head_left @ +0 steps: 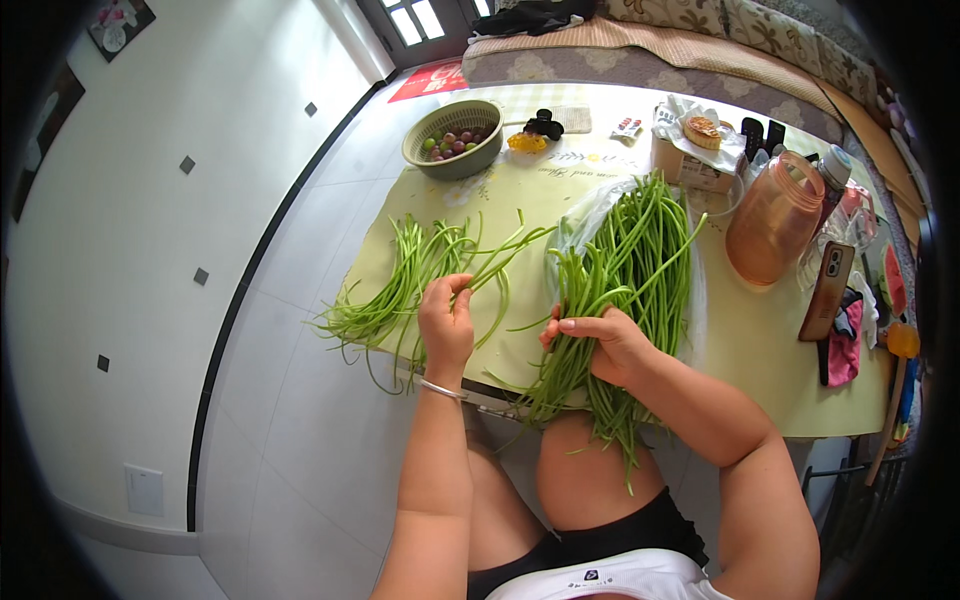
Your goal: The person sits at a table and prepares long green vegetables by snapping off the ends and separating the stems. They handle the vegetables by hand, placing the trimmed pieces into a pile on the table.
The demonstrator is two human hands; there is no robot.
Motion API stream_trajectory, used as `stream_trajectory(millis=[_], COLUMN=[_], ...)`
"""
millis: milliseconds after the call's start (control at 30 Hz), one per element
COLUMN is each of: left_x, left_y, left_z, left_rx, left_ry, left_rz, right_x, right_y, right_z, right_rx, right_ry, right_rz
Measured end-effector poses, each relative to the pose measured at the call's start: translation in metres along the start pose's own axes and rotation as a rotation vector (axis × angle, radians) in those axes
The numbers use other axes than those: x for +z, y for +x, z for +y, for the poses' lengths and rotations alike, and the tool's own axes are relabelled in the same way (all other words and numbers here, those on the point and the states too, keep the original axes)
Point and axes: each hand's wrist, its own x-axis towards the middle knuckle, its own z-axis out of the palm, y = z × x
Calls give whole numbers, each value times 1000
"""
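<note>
My left hand [445, 325], a pale bangle at its wrist, is closed in a pinch on a few long green vegetable stems whose ends point up and to the right. Just beyond it on the left lies a loose pile of stems [410, 265]. A much larger bunch of stems [650, 250] rests on a clear plastic bag [585, 215], its near ends hanging over the table's front edge. My right hand [610, 342] is curled around the near part of this bunch, the thumb pointing left. Some of its fingers are hidden by stems.
Toward the back left stands a basket [410, 150] of grapes, near a black hair clip [543, 125]. A pastry [702, 132] sits on a box at the back. On the right are an orange jug [770, 225], a leaning phone [827, 290] and a pink cloth [845, 345].
</note>
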Motion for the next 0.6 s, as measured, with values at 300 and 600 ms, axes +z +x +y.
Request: stream_trajectory(millis=[300, 600], left_x=[2, 4], left_y=[-7, -17], left_z=[30, 51], left_rx=[181, 398], left_ry=[-13, -26], left_rz=[-9, -151], right_x=[6, 0], right_y=[-3, 1], right_z=[-3, -5], right_rx=[-25, -84], right_ry=[-56, 109], right_rz=[45, -4])
